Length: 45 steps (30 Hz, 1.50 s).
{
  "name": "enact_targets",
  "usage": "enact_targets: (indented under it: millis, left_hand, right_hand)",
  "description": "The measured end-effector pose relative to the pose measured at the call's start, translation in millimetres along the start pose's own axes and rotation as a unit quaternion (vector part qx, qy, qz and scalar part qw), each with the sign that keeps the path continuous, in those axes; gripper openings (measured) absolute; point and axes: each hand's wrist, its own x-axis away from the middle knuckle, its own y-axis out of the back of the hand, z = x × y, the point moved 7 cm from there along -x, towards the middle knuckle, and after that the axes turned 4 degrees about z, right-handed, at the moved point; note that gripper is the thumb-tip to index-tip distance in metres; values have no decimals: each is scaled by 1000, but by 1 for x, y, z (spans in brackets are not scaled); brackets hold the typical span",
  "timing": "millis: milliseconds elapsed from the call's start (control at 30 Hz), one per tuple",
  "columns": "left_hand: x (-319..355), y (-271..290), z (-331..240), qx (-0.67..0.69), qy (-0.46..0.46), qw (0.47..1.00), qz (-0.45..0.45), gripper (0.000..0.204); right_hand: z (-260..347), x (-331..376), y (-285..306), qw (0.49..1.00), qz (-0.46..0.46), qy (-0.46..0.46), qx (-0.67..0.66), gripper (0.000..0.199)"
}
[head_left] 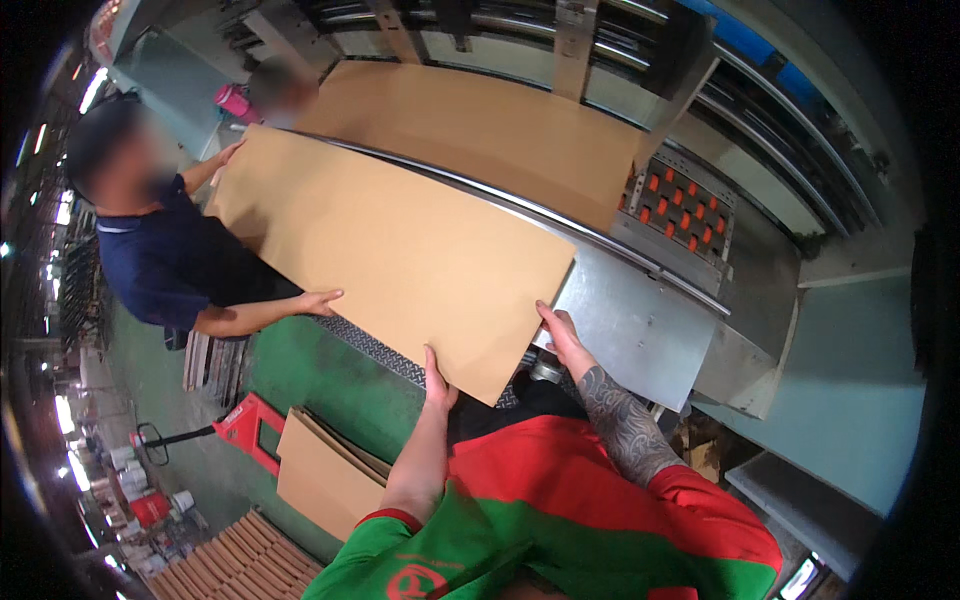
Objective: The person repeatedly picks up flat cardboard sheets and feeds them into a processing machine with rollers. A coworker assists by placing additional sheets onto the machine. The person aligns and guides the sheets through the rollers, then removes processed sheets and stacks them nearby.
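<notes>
A large flat cardboard sheet point(390, 250) stretches between me and a co-worker point(170, 220) on the left. My left hand point(437, 380) grips its near edge, thumb on top and fingers hidden underneath. At the right end, my right hand point(562, 330) is closed on the edge, its thumb also on top. The co-worker's two hands hold the far left corner and the near left edge. Just beyond the held sheet, another cardboard sheet point(480, 130) lies in the machine, behind a metal bar point(500, 195).
A metal plate point(640, 315) and orange rollers point(685, 205) belong to the machine on the right. Behind me on the left are a red pallet jack point(250, 428), leaning cardboard sheets point(325, 475) and stacked cardboard point(240, 565). Another person is partly visible at the far left.
</notes>
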Motion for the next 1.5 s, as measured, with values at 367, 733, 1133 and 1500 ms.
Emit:
enact_targets:
  millis: [367, 733, 1133, 1500]
  left_hand:
    - [21, -28, 14, -48, -4, 995, -82, 100]
    - [73, -101, -29, -39, -16, 999, 21, 91]
    - [-39, -192, -57, 119, 78, 977, 156, 126]
    - [-59, -225, -191, -505, -294, 811, -36, 40]
  right_hand:
    - [26, -4, -6, 990, 70, 20, -117, 96]
    - [143, 89, -3, 934, 41, 319, -156, 89]
    - [309, 80, 72, 897, 17, 440, -40, 96]
    - [253, 62, 133, 953, 43, 259, 150, 85]
